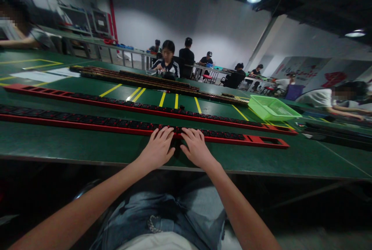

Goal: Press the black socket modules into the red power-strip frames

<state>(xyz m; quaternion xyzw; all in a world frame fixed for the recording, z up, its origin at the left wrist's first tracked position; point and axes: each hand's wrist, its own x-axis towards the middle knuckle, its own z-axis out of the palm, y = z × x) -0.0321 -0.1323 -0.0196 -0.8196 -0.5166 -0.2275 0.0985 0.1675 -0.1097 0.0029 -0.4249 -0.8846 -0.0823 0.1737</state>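
Observation:
A long red rail (pixel 252 139) lies on the green table close to me, with a row of black square pieces (pixel 95 119) set along it. My left hand (pixel 158 148) rests on this rail, its fingers stretched over the edge and touching the black pieces. Just to the right, my right hand (pixel 197 147) lies on the same rail with its fingers extended too, and a small gap separates the two hands. Whatever lies under the fingertips is hidden. Behind it stretches a second red rail (pixel 269 128), also carrying black pieces, with a small dark piece (pixel 181 107) standing up from it.
A stack of long dark strips (pixel 136 82) lies farther back on the green table (pixel 261 162). To the right stands a light green basket (pixel 273 108). White paper sheets (pixel 37 76) lie at the left. Several people sit at other tables, one person (pixel 166 64) directly across.

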